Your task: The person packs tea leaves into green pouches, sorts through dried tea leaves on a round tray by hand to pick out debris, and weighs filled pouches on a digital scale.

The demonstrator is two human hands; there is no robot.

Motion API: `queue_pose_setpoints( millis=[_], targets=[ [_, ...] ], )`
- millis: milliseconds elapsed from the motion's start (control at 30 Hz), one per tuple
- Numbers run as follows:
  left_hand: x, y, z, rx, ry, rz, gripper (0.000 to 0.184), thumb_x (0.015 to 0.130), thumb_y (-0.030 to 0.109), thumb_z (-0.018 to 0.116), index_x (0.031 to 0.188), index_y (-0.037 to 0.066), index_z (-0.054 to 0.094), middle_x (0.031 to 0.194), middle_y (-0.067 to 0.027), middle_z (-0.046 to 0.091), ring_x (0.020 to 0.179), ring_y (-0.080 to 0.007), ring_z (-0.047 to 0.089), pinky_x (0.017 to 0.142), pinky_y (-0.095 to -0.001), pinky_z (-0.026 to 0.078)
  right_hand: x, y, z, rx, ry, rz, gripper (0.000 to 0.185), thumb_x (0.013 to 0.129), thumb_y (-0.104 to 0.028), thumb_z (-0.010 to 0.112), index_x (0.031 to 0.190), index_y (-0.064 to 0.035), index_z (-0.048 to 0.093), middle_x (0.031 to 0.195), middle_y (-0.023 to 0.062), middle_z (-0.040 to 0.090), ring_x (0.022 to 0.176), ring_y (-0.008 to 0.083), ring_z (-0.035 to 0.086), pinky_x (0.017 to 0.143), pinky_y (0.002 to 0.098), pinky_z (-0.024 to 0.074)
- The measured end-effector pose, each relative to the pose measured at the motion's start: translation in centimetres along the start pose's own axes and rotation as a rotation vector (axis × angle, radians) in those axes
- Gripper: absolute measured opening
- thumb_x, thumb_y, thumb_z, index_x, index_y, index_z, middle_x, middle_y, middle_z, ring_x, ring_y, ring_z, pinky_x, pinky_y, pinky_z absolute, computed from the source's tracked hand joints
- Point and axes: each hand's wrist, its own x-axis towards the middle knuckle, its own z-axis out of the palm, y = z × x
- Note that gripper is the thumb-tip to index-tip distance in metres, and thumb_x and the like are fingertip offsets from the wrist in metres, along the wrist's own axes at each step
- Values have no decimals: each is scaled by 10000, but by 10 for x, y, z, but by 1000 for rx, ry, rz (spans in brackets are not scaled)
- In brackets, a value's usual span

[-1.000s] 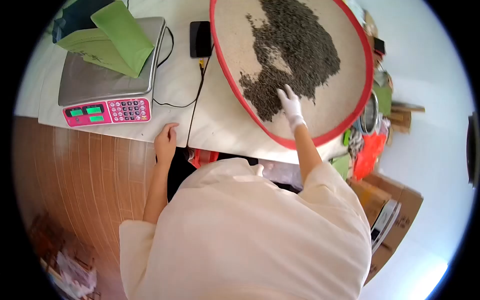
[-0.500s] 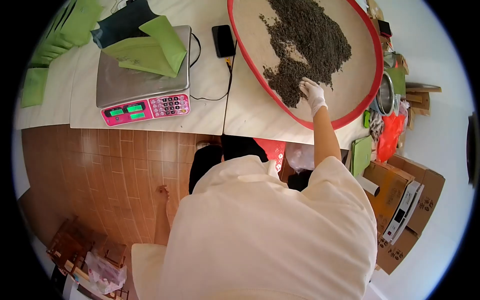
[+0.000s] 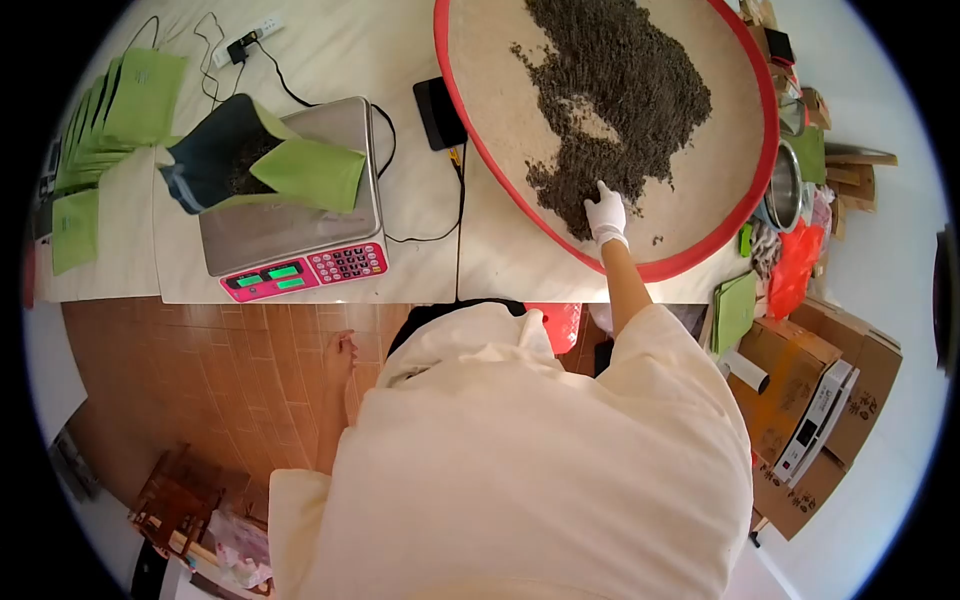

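Note:
My right hand [image 3: 607, 216], in a white glove, is at the lower edge of a pile of dark dried leaves [image 3: 640, 90] on a round tray with a red rim [image 3: 700, 262]. Its fingers look closed, and what they hold, if anything, is too small to make out. My left hand [image 3: 342, 350] is bare and hangs over the floor in front of the table, fingers loosely apart, holding nothing. On the pink scale [image 3: 222, 245] lies an open green bag [image 3: 318, 178] with dark contents inside.
Several green bags [image 3: 145, 95] stand at the left of the table. A black phone [image 3: 440, 113] lies between scale and tray, with cables around. To the right are a metal bowl [image 3: 785, 185], a red plastic bag [image 3: 796, 270] and cardboard boxes [image 3: 785, 375].
The view has shifted, showing more of the table's left. My left hand has left the table edge and hangs lower. My right hand's fingers have closed at the pile; the bag's mouth now shows.

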Motion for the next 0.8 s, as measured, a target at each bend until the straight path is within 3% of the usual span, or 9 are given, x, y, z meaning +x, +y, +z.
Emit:
queue_pose_setpoints(
  millis=[200,267,300,400,500,567,600,733,800],
  targets=[
    [18,0,-26,22,-36,-115,249,1001,222,410,1082,86,603,679,-16,535,467,-99,471,402,-254,408,4,15,-1,223,172,-30,339,845,-121,633,1181,-91,663,1042,213,672,967,347,660,840,384,534],
    [33,-16,-37,61,-23,-125,252,1003,234,411,1071,83,603,670,-16,534,448,-102,466,397,-254,405,-2,10,-20,925,-65,296,348,857,-38,628,1203,0,622,1029,194,678,913,256,682,823,294,568],
    [44,-29,-46,72,-18,-134,252,1005,240,416,1071,83,602,672,-17,534,448,-102,465,394,-252,406,-5,13,-25,927,-59,309,348,857,-38,628,1203,0,622,1029,194,678,913,256,682,823,294,568],
    [44,-17,-50,35,-33,-118,255,1007,251,425,1077,78,600,683,-22,539,452,-100,466,390,-253,411,-12,22,-40,1548,-182,324,369,904,-9,603,1263,41,535,1049,138,672,940,174,666,812,226,564],
    [42,8,-52,44,-51,-45,261,1007,251,431,1086,65,596,702,-29,548,471,-99,475,391,-255,417,-14,37,-37,1233,-66,1,344,878,29,607,1217,67,569,1064,154,667,918,172,669,748,228,562],
    [39,28,-55,95,-42,-4,263,1007,247,431,1091,58,594,712,-32,552,486,-99,484,393,-255,419,-13,47,-37,965,5,-170,352,879,-32,636,1216,50,578,1120,141,659,946,207,665,812,255,553],
    [34,39,-57,78,-79,-1,262,1004,246,438,1106,60,593,719,-33,555,501,-101,493,404,-256,423,-17,50,-41,476,172,-355,351,885,-57,632,1217,44,581,1154,136,649,975,226,656,843,262,543],
    [34,38,-76,121,-45,68,238,986,220,466,1112,76,606,728,-41,570,524,-113,513,422,-268,433,-17,35,-55,891,-61,-437,259,938,-102,571,1160,27,606,1215,162,616,1120,238,596,980,296,492],
    [36,22,-98,105,-5,77,222,973,205,479,1094,80,616,730,-50,584,529,-119,526,424,-275,440,-31,-4,-75,860,-42,-456,305,962,-42,507,1240,83,528,1256,191,578,1157,248,574,1008,282,483]
  ],
)
